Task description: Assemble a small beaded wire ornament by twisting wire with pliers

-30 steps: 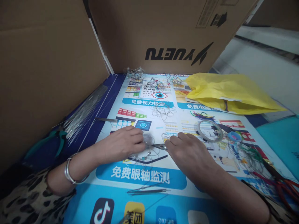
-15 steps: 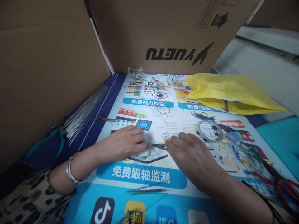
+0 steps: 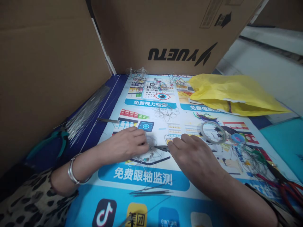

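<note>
Printed sheeting [image 3: 90,194] underlies left fingers [image 3: 141,145] pinching wirework [image 3: 151,154], right fingers [image 3: 176,143] gripping pliers [image 3: 162,148].

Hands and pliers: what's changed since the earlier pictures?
Very little. The bracelet has edged slightly rightward with the left arm; nothing visibly taken hold of or let go. The right hand still grips the pliers, the left hand stays at the beaded wire, and the yellow bag lies where it was.

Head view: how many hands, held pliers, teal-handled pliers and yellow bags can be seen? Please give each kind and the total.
Hands: 2 (left hand, right hand)
Held pliers: 1
Teal-handled pliers: 1
Yellow bag: 1
Total: 5
</note>
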The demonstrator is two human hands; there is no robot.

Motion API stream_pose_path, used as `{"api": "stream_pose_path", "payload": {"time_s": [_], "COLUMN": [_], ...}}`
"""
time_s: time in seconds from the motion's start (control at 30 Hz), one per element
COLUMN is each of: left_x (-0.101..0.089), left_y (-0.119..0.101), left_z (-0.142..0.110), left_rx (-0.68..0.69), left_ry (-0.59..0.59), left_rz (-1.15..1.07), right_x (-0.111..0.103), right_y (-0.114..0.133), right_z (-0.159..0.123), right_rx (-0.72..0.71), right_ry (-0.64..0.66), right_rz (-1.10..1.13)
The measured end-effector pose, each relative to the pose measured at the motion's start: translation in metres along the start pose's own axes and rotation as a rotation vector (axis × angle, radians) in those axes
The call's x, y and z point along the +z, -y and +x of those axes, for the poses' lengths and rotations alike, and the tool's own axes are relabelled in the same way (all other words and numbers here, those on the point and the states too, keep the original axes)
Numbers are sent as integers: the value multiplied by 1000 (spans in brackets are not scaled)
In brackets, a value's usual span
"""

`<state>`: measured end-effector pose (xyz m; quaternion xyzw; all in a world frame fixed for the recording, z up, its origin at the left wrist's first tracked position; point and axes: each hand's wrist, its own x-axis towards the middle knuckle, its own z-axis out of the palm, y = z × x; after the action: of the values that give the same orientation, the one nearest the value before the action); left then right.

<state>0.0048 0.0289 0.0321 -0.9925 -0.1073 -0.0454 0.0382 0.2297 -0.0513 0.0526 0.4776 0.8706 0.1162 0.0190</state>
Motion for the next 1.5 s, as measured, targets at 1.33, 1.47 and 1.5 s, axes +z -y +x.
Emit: {"api": "stream_pose_path", "payload": {"time_s": [1.33,1.47,1.5], "left_x": [14,14,14], "left_y": [1,1,1], "left_z": [-1,-1,-2], "left_rx": [-171,-168,-170], "left_ry": [-240,-224,-225], "left_rz": [-218,-213,-215], "right_x": [30,33,33], "right_y": [10,11,12], "right_z": [9,10,10], "right_rx": [66,51,52], "right_ry": [-90,-74,-72], "right_rz": [63,80,84]}}
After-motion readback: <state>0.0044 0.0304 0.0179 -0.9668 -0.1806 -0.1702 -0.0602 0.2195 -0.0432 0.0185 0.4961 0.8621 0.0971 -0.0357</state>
